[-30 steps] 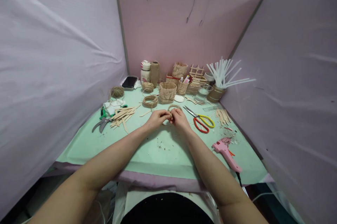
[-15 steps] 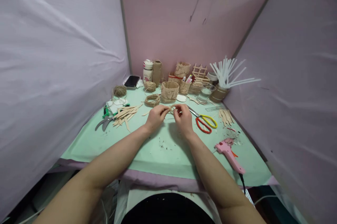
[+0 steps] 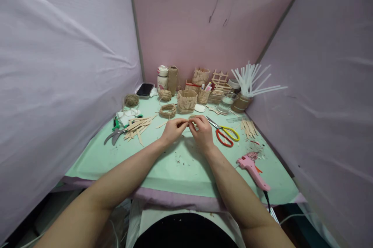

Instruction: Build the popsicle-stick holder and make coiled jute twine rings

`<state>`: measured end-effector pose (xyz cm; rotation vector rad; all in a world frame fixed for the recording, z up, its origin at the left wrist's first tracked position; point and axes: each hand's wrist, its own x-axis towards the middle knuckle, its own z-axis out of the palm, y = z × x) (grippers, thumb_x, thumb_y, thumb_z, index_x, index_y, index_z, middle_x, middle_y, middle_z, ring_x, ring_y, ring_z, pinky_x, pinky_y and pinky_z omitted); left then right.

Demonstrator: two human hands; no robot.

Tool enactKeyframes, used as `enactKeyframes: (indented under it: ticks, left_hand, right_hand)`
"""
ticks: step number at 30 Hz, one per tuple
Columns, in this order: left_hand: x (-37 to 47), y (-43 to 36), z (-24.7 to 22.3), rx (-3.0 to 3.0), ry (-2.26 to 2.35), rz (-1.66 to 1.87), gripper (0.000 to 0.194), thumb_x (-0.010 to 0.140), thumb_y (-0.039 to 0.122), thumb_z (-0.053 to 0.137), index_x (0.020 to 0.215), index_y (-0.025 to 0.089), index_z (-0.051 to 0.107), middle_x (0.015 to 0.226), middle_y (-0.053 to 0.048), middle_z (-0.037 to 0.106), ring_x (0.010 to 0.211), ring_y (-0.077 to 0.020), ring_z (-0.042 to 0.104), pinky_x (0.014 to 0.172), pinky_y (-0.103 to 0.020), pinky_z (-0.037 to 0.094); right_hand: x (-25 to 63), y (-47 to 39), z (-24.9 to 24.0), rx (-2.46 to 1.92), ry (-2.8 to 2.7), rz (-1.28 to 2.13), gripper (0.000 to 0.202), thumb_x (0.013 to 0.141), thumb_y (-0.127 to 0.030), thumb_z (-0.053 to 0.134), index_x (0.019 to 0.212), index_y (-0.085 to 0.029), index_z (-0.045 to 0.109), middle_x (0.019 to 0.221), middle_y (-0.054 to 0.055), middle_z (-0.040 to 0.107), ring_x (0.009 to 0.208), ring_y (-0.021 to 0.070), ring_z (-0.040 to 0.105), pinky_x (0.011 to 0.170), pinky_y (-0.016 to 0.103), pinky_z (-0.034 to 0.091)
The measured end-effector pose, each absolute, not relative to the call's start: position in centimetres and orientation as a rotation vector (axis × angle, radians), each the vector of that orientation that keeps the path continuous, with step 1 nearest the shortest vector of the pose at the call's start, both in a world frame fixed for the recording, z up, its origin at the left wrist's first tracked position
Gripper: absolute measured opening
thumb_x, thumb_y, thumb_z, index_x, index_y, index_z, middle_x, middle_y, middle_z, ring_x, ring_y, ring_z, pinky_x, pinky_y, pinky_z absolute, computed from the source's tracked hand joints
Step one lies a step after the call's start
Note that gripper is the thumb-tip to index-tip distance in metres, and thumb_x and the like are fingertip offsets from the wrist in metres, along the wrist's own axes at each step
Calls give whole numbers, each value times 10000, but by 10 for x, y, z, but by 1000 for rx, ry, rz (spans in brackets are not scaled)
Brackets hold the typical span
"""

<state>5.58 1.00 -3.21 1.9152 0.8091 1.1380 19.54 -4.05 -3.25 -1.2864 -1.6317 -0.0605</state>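
Over the middle of the green table cover, my left hand [image 3: 174, 129] and my right hand [image 3: 201, 130] meet at the fingertips. Both are closed in a pinch on a thin piece of twine [image 3: 191, 117], which is mostly hidden by the fingers. Just behind the hands stands a wood-strip cup [image 3: 187, 101] with a jagged rim. A coil of twine [image 3: 168, 111] lies beyond my left hand. To the right of my right hand rest open scissors [image 3: 224, 133] with one red and one yellow handle.
On the left lie wooden sticks [image 3: 138, 127], pruning shears [image 3: 115, 135] and a twine ball [image 3: 131, 101]. A pink glue gun [image 3: 253, 168] is at the right front. White glue sticks [image 3: 250, 79] stand behind a clear water bowl [image 3: 226, 102]. A phone [image 3: 145, 90] lies back left.
My fingertips have drawn together on the twine, and less of it shows between them. The view has shifted slightly; the things on the table stay put.
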Motion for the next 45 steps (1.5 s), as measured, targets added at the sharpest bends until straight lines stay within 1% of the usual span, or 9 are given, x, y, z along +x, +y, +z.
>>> enactKeyframes:
  ticks: [6, 11, 15, 19, 23, 29, 36, 41, 45]
  left_hand:
    - [55, 13, -30, 1805, 786, 1005, 239, 790, 292, 571, 906, 152, 726, 802, -46, 717, 662, -139, 604, 618, -248, 488]
    - [53, 11, -28, 1951, 760, 1081, 211, 817, 235, 538, 897, 163, 719, 891, -59, 732, 806, -167, 640, 769, -284, 495]
    - [54, 10, -29, 2078, 774, 1096, 212, 833, 237, 525, 897, 175, 717, 912, -57, 732, 845, -174, 637, 804, -288, 478]
    - [55, 9, -29, 2063, 837, 1085, 214, 833, 277, 531, 857, 168, 714, 846, -45, 725, 769, -161, 625, 726, -261, 469]
    - [55, 9, -29, 1967, 875, 1102, 230, 824, 330, 552, 822, 161, 709, 800, -44, 718, 737, -163, 622, 688, -259, 465]
    - [56, 11, -34, 1917, 881, 1127, 221, 826, 313, 551, 850, 166, 715, 832, -51, 726, 784, -176, 643, 737, -281, 476]
    - [56, 8, -34, 1979, 875, 1143, 235, 841, 311, 538, 890, 170, 720, 823, -44, 724, 754, -164, 640, 717, -267, 465]
    - [57, 6, -34, 2098, 895, 1152, 234, 857, 300, 521, 880, 184, 724, 842, -42, 725, 753, -160, 624, 706, -259, 448]
    - [58, 5, -35, 2168, 932, 1167, 215, 856, 272, 520, 870, 195, 721, 858, -43, 727, 789, -166, 628, 737, -265, 448]
  right_hand:
    - [192, -40, -28, -1295, -1382, 307, 94, 779, -277, 570, 755, -213, 634, 826, 47, 617, 800, 185, 552, 703, 312, 446]
    - [194, -31, -29, -1231, -971, 964, 131, 655, -308, 644, 699, -187, 625, 614, -18, 549, 574, 112, 456, 532, 246, 361]
    - [197, -27, -32, -1118, -762, 1331, 175, 575, -305, 678, 645, -185, 571, 579, -42, 507, 510, 73, 369, 452, 210, 268]
    - [196, -29, -31, -1216, -896, 1078, 151, 614, -311, 672, 675, -189, 608, 608, -30, 548, 557, 94, 441, 503, 226, 340]
    - [194, -32, -31, -1248, -1092, 765, 133, 667, -314, 659, 706, -187, 651, 703, 4, 633, 666, 136, 539, 648, 273, 424]
    - [191, -31, -34, -1235, -1114, 733, 126, 702, -315, 639, 731, -193, 651, 732, 21, 652, 713, 163, 581, 706, 300, 450]
    - [190, -29, -38, -1294, -1055, 774, 148, 690, -341, 629, 713, -196, 645, 682, 2, 602, 641, 141, 517, 560, 254, 397]
    - [188, -27, -41, -1295, -1000, 790, 147, 682, -338, 609, 700, -193, 629, 673, -8, 568, 607, 118, 463, 518, 232, 363]
    - [187, -27, -39, -1318, -861, 955, 166, 642, -346, 623, 665, -181, 616, 615, -23, 504, 563, 102, 417, 478, 218, 329]
